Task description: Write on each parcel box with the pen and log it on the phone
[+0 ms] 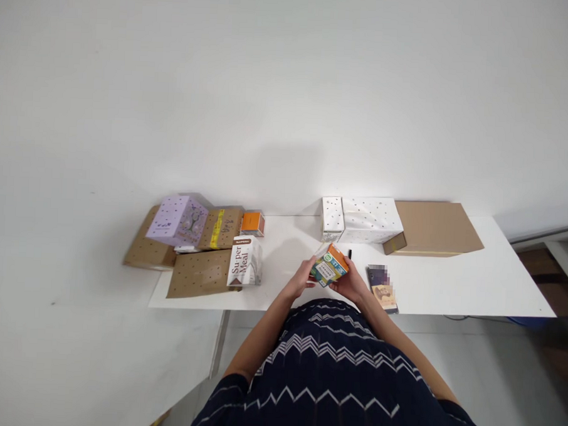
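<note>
Both hands [327, 279] hold a small colourful box [329, 266]; it tilts.

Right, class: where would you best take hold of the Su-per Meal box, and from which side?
Probably come from the right, where bare table adjoins the Su-per Meal box; a brown box crowds its left. I'd span its near and far edges, since its straight-sided shape offers opposing grips.

The box [329, 266] hides parts of your left hand [302, 279] and right hand [354, 284], its fine print is unreadably small, mosaic blurs part of the phone [374, 279], and the right edge crops the shelf [556, 238].
</note>
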A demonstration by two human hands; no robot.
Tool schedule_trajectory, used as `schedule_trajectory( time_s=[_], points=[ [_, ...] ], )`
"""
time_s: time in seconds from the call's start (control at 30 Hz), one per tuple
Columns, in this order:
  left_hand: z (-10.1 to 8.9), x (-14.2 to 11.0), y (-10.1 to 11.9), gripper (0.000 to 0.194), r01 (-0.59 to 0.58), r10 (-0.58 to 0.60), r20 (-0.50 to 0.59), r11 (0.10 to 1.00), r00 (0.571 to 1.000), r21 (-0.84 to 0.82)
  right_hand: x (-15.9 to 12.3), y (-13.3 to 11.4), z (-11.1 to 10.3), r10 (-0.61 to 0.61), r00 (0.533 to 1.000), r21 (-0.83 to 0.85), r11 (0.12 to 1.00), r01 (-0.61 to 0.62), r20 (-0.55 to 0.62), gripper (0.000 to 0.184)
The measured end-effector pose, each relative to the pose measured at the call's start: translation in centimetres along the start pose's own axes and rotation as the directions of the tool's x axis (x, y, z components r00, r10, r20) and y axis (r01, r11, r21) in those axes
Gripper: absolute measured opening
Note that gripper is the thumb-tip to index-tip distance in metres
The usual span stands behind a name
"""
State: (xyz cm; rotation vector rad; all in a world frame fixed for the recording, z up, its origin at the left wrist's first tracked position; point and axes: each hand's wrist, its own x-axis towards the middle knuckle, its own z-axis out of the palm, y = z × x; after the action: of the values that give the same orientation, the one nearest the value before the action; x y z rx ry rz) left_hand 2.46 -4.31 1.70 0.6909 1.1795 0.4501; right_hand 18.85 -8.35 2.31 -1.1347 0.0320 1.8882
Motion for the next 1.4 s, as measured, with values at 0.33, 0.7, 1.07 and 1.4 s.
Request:
schedule_trajectory(
  time_s=[0.33,0.7,1.07,1.4],
  points=[
    [0.0,-0.3,1.1,0.053,-0.102,0.131,0.089,0.956,0.987,-0.273,0.2,0.4,-1.3,0.142,0.983,-0.095,0.987,-0.132,0.114,0.063],
    [-0.5,-0.4,1.0,0.044,-0.107,0.088,-0.071,0.943,0.994,-0.314,4.1,-0.4,-7.5,-0.626,0.738,-0.948,0.314,-0.056,-0.251,0.029],
    [-0.4,-1.7,2.1,0.035,-0.098,0.086,-0.046,0.864,0.995,-0.493,4.5,-0.2,-8.8,-0.466,0.826,-0.823,0.567,0.004,-0.316,0.021],
    [-0.4,-2.8,3.6,0.034,0.141,-0.073,0.124,0.649,0.990,-0.748,-1.0,-2.2,-4.8,-0.497,0.848,-0.303,0.849,0.433,-0.182,0.021]
  ],
)
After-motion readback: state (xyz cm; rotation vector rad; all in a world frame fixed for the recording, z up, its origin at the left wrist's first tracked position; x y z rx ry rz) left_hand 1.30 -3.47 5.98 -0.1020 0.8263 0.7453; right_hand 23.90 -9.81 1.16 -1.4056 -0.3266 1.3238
